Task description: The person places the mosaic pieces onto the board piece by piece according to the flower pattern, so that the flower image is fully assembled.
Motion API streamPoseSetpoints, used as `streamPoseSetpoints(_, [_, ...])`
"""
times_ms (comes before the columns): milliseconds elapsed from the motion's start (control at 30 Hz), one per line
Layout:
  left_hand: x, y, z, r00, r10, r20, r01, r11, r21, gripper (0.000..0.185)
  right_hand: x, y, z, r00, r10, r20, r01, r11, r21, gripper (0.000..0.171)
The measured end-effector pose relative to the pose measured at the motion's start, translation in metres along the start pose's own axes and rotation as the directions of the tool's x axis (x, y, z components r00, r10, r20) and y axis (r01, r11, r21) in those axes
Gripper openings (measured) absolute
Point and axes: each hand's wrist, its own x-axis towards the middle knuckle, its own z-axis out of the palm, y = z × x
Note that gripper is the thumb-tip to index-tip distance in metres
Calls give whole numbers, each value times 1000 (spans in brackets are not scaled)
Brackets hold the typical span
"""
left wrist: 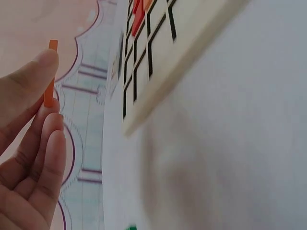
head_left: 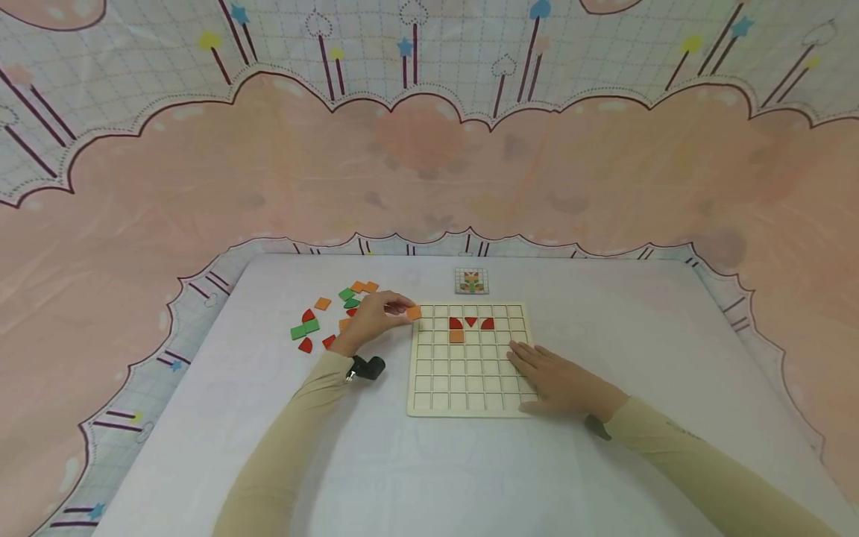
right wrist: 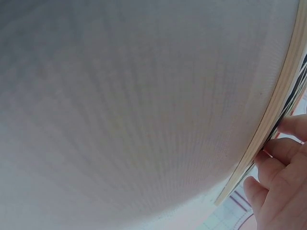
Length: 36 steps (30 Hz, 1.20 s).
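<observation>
A: Fingers [left wrist: 45, 64] of the left hand [head_left: 371, 319]?
B: Pinching an orange tile [head_left: 413, 313], just over the grid board's [head_left: 467, 400] upper left corner.
A: The right hand [head_left: 557, 380]?
B: Flat, fingers straight, pressing on the board's lower right part.

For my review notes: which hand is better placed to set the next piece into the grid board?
Probably the left hand: it pinches an orange tile at the grid board's left edge. The right hand rests flat on the board.
</observation>
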Motion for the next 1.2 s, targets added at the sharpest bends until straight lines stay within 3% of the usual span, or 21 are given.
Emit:
streamPoseSetpoints(367, [20, 27, 41, 995, 35, 94, -34, 999, -18, 28, -1, -3, -3, 1000, 13, 14, -14, 999, 36, 86])
streamPoseSetpoints(667, [31, 37, 66, 983, 48, 179, -48, 999, -5, 27, -2, -2, -4, 1000, 23, 22, -23, 1000, 21, 86])
streamPoseSetpoints(1067, [37, 44, 81, 970, 94, 226, -114, 990, 79, 26, 0, 0, -2, 999, 29, 33, -30, 999, 22, 87])
streamPoseSetpoints(1200, [39, 43, 84, 965, 84, 247, -109, 990, 90, 25, 0, 0, -1, 999, 27, 33, -28, 999, 27, 87])
